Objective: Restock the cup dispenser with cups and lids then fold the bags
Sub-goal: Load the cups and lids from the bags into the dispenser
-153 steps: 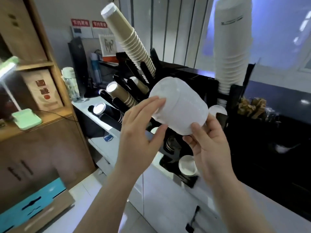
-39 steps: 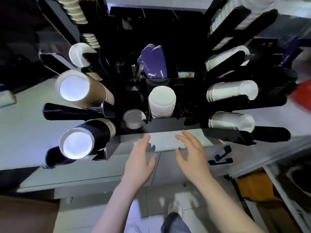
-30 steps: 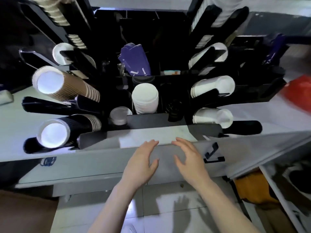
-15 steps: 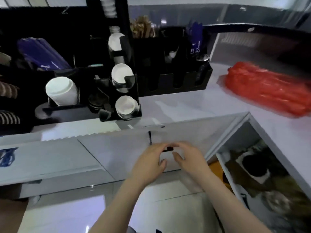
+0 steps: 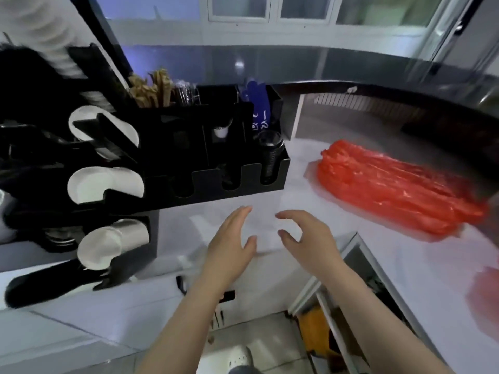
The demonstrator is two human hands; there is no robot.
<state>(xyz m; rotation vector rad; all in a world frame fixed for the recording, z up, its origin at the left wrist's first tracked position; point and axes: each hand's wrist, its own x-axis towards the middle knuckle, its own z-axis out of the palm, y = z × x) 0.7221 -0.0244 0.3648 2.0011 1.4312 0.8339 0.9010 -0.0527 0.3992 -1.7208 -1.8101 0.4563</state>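
my counter [image 5: 310, 206] white. red bags [image 5: 391, 190] near its right edge. black dispenser [image 5: 189, 157] at left edge, white cups [image 5: 104, 184], brown sticks [image 5: 151, 90], blue packets [image 5: 256, 103].

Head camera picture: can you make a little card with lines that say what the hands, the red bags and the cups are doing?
left hand: open, holding nothing, over the counter
right hand: open, fingers loosely curved, holding nothing
red bags: lying in a pile on the counter, to the right, untouched
dispenser: black, to the left, white cups in its slots
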